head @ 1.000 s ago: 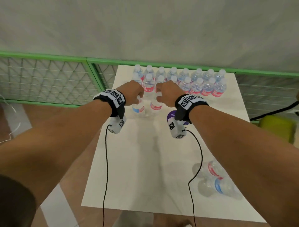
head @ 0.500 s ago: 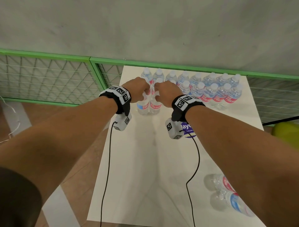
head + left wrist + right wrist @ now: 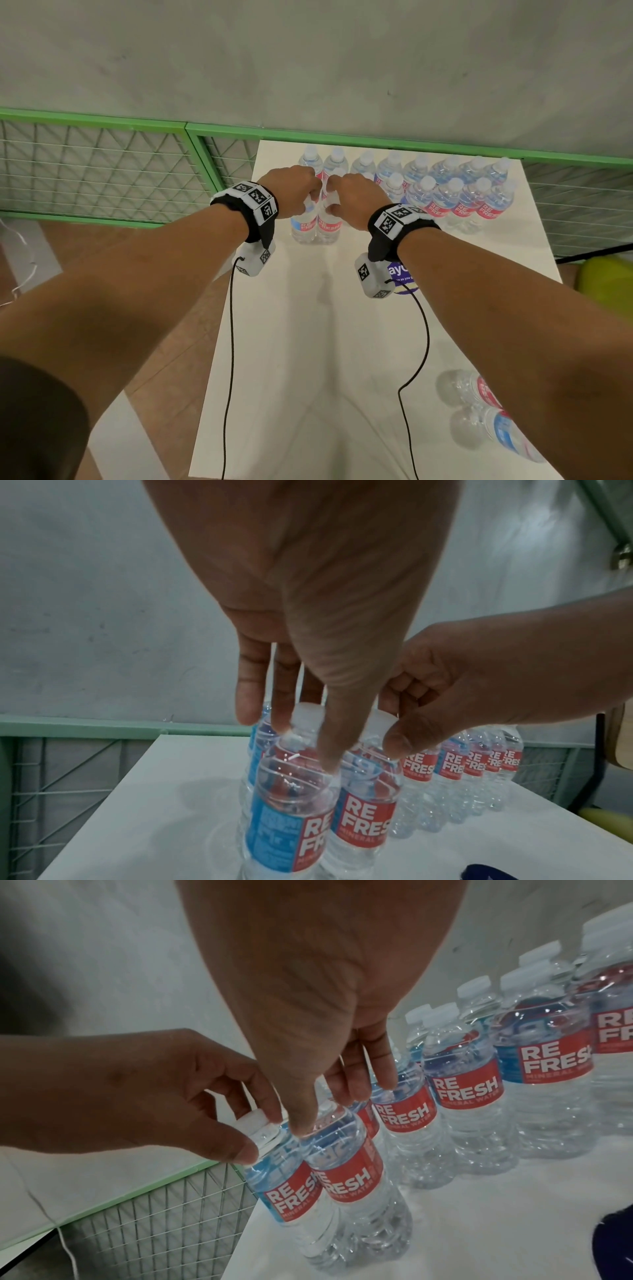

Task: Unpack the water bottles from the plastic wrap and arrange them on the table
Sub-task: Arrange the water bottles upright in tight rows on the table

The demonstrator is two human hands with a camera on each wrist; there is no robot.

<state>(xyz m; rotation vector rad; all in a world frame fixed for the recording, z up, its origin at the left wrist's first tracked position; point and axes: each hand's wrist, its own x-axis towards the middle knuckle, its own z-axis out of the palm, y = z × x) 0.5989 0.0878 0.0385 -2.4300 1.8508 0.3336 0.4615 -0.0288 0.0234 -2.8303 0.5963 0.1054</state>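
Observation:
Two clear water bottles with red and blue labels stand side by side at the far left of the white table (image 3: 308,359). My left hand (image 3: 301,195) (image 3: 291,737) pinches the neck of the left bottle (image 3: 303,228) (image 3: 287,818) just under its white cap. Close beside it, my right hand (image 3: 342,198) (image 3: 329,1110) grips the top of the right bottle (image 3: 329,226) (image 3: 352,1177). Both bottles are upright, next to the front row of standing bottles (image 3: 455,202) (image 3: 466,1091). No plastic wrap shows.
Two rows of upright bottles line the table's far edge. Two more bottles (image 3: 479,394) lie on their sides at the near right. A round purple item (image 3: 402,274) lies under my right wrist. A green mesh fence (image 3: 102,168) runs behind and left; a yellow-green object (image 3: 606,277) is right.
Both hands carried their bottles away from me, from the middle of the table to the left end of the front row. The two bottles now stand closer together.

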